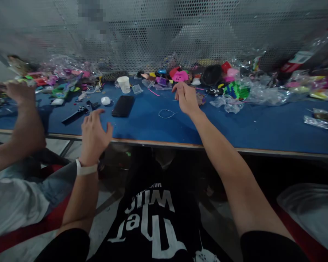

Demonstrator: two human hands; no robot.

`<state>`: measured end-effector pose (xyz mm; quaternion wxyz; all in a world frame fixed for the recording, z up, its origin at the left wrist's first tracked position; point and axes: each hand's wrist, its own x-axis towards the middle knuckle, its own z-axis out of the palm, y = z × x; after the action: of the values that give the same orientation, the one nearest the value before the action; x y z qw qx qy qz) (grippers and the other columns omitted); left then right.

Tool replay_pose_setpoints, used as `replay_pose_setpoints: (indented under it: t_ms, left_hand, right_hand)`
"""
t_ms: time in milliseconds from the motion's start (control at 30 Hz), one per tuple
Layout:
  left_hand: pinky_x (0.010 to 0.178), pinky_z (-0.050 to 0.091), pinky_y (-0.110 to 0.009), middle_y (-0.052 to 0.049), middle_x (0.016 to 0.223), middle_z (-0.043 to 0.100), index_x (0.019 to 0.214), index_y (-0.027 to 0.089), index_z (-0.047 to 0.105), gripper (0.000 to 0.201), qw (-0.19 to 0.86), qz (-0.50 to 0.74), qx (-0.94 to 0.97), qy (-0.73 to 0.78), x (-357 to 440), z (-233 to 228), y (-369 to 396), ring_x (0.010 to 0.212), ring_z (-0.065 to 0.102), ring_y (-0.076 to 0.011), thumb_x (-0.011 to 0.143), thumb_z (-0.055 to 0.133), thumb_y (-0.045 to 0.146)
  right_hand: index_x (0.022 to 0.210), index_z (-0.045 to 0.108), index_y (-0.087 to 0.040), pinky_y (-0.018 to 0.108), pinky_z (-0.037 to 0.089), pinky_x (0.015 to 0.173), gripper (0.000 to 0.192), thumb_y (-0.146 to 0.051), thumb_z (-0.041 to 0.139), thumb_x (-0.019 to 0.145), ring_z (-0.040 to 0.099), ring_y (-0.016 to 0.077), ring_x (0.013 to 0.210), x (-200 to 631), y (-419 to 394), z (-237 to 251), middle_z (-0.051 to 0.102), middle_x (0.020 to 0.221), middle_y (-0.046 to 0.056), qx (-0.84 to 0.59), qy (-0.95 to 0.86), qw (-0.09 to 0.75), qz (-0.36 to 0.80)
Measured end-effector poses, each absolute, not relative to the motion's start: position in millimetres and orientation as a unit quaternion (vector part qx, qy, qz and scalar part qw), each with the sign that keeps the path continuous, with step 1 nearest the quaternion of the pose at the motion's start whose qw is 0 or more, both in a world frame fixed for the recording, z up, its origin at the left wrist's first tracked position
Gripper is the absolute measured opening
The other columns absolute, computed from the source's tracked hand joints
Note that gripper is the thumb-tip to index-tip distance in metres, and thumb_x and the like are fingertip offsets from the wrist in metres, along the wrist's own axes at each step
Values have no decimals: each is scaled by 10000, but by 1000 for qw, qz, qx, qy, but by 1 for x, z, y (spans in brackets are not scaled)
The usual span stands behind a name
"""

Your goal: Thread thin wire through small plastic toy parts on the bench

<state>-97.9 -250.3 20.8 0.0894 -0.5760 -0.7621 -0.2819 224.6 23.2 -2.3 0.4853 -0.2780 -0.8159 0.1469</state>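
My left hand (pixel 95 133) hovers at the table's front edge, a white band on its wrist. Its fingers and thumb are spread and nothing is in them. Close by lie a black strap (pixel 75 115), maybe a watch, and a black phone (pixel 123 106). Over the middle of the table, my right hand (pixel 186 97) has its fingers bent together in a pinch. A faint thin line shows by the fingertips, too small to name. To the left of that hand, a loop of thin pale string (pixel 167 114) rests on the blue tabletop (pixel 147 127).
A white cup (pixel 124 84) and a small white case (pixel 105 100) stand near the phone. Colourful small items and clear plastic bags (pixel 268 91) line the perforated metal panel (pixel 153 40). A bottle (pixel 303 54) leans at the right. Another person's arm (pixel 24 120) reaches in at the left.
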Motion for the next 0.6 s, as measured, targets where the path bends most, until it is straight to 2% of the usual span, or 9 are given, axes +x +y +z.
replay_pose_setpoints:
  t_ms: [67, 100, 133, 167, 267, 367, 467, 533, 600]
  left_hand:
    - [1391, 366, -811, -375, 1794, 538, 1695, 2, 535, 811, 98, -211, -508, -829, -144, 16, -227, 1680, 499, -579, 1013, 744, 388]
    - [1390, 263, -894, -429, 1874, 402, 1726, -44, 485, 949, 87, -181, -477, -856, -168, 14, -214, 1737, 385, -645, 993, 815, 460]
    - [1373, 191, -947, -459, 1913, 300, 1728, -77, 459, 1033, 54, -173, -451, -874, -191, 12, -201, 1770, 295, -676, 994, 843, 540]
    - [1359, 154, -968, -475, 1917, 266, 1718, -103, 453, 1100, 15, -179, -432, -884, -212, 10, -189, 1778, 256, -685, 984, 862, 607]
    - [1330, 124, -986, -482, 1876, 341, 1666, -140, 481, 1195, -36, -233, -414, -879, -250, 5, -162, 1754, 262, -659, 909, 926, 671]
    - [1326, 183, -962, -493, 1813, 417, 1570, -172, 542, 1104, -6, -249, -396, -884, -254, 2, -154, 1697, 341, -633, 883, 959, 584]
    - [1331, 352, -854, -500, 1739, 485, 1484, -181, 594, 895, 21, -209, -416, -885, -238, 0, -161, 1645, 457, -597, 991, 859, 517]
    - [1283, 465, -793, -482, 1697, 538, 1501, -130, 615, 736, 33, -193, -421, -886, -224, 0, -168, 1594, 553, -593, 1039, 772, 422]
    - [1250, 518, -762, -485, 1694, 536, 1544, -77, 621, 622, 42, -201, -418, -885, -210, 3, -174, 1540, 635, -597, 1067, 666, 319]
  right_hand:
    - [1244, 803, -268, 591, 677, 1068, 981, -963, 117, 1153, 827, 359, 1028, 223, 21, -1, 736, 889, 91, -281, -823, 473, 143]
    - [1207, 803, -272, 598, 674, 1060, 968, -969, 133, 1151, 823, 369, 1019, 223, 21, -1, 744, 887, 97, -283, -829, 463, 138]
    - [1172, 799, -281, 603, 670, 1048, 950, -974, 149, 1148, 819, 377, 1006, 223, 20, -1, 750, 879, 100, -286, -835, 452, 132]
    - [1143, 792, -292, 602, 666, 1033, 928, -977, 165, 1147, 814, 382, 989, 222, 20, -1, 753, 867, 100, -289, -840, 442, 126]
    - [1129, 770, -314, 575, 648, 976, 854, -968, 222, 1154, 796, 380, 941, 223, 18, -1, 757, 845, 93, -303, -847, 423, 107]
    - [1156, 746, -310, 525, 623, 898, 812, -972, 276, 1150, 763, 342, 849, 224, 16, -1, 758, 839, 79, -312, -852, 409, 96]
    - [1127, 714, -306, 492, 591, 813, 824, -999, 269, 1131, 717, 307, 758, 223, 13, -1, 748, 810, 63, -313, -855, 404, 90]
    - [1091, 697, -305, 486, 572, 772, 844, -1013, 239, 1121, 695, 300, 720, 221, 12, 1, 733, 786, 58, -315, -855, 402, 88]
    - [1068, 685, -309, 484, 565, 753, 847, -1016, 221, 1118, 684, 298, 704, 220, 10, 2, 718, 769, 55, -317, -856, 399, 88]
